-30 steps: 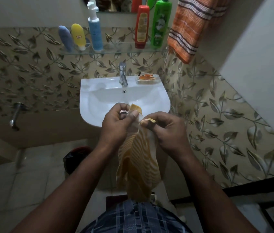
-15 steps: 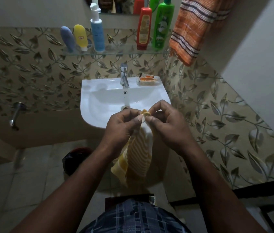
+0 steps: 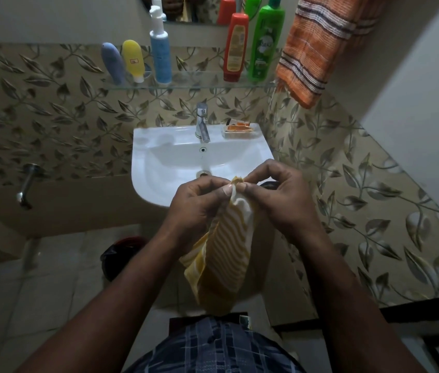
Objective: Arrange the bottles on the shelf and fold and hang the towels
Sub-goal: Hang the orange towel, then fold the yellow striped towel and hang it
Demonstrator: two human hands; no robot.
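left hand: the left hand [image 3: 197,203] has thumb and forefinger pinched on the top edge of the yellow-and-white striped cloth towel [image 3: 223,254], with the other fingers curled in loosely.

right hand: the right hand [image 3: 280,195] is doing the same thing, fingertips nipping that top edge. The two pinches are practically touching each other.

yellow towel: it's held in the air in front of the white ceramic sink [image 3: 159,168], over the front rim, and doesn't look to be resting on anything. The whole thing dangles below the hands towards the person's waist.

long axis: pretty much straight down from the pinch. It's bunched narrow at the top and belled out lower, so my guess is it's mid-fold with the corners brought together.

where it goes next: I reckon the hanging spot is up and to the right, where the orange towel with dark and white stripes [image 3: 318,47] already hangs on the side wall.

nearer hand: the right one, easily. The left would have to cross over.

bottles: the red bottle [image 3: 236,47], green bottle [image 3: 265,41], blue pump bottle [image 3: 161,53] and two squeeze tubes all stand on the glass shelf [image 3: 199,83], so that part looks sorted.

watch out: it's only a fingertip grip, so a corner could slip on the lift.
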